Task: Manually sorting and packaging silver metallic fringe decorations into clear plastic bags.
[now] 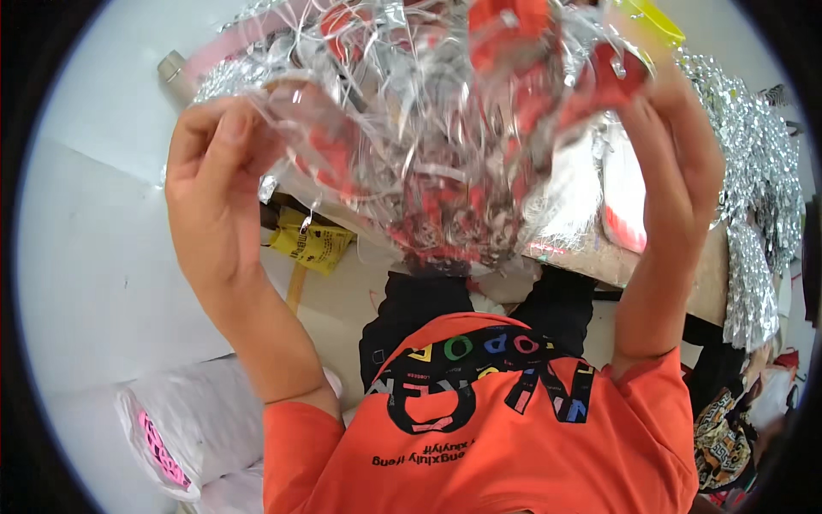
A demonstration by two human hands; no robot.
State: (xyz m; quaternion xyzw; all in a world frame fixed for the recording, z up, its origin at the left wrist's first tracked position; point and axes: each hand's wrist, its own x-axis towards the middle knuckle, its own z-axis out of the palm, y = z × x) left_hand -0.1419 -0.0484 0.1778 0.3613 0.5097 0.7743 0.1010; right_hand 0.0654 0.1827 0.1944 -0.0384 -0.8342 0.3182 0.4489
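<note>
A clear plastic bag (454, 184), blurred by motion, hangs between my raised hands above the table's front edge. Red and silver pieces fill it, tangled with thin white strings; their exact kind is hard to make out. My left hand (214, 154) is closed, its curled fingers and thumb gripping the bag's left edge. On the other side, my right hand (681, 154) pinches the bag's upper right, close to a red piece (612, 77). The fingertips of the right hand are partly smeared.
Silver tinsel (741, 146) covers the table's right side and hangs over its edge. A yellow rim (655, 21) stands at the back right, a pink rim (231, 43) at the back left. A yellow bag (312, 240) lies below the table. White wrapped bundles (197, 420) lie lower left.
</note>
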